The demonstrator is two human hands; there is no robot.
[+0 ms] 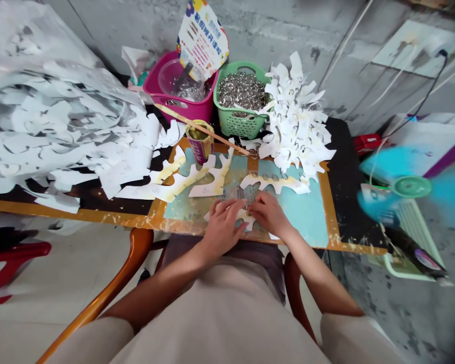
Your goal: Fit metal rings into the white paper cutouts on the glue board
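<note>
My left hand (223, 225) lies with its fingers stretched out and thumb apart, over a white cut-out strip (246, 220) with yellowish glue along it at the table's near edge. Closed in a pinch, my right hand (270, 214) holds a small metal ring (247, 208) at that strip, close to the left fingertips. Both hands cover much of the strip. Just beyond them lies another white strip (276, 183) with several rings along its upper edge. To the left are glue-smeared strips (208, 188) on the light blue mat (305, 212).
A purple can (200, 146) with a stick (212, 132) across it stands behind the strips. Behind are a pink basket (161, 83) and a green basket (238, 124) of rings. White cut-outs are heaped left (60, 131) and right (296, 121). A blue fan (411, 187) spins at right.
</note>
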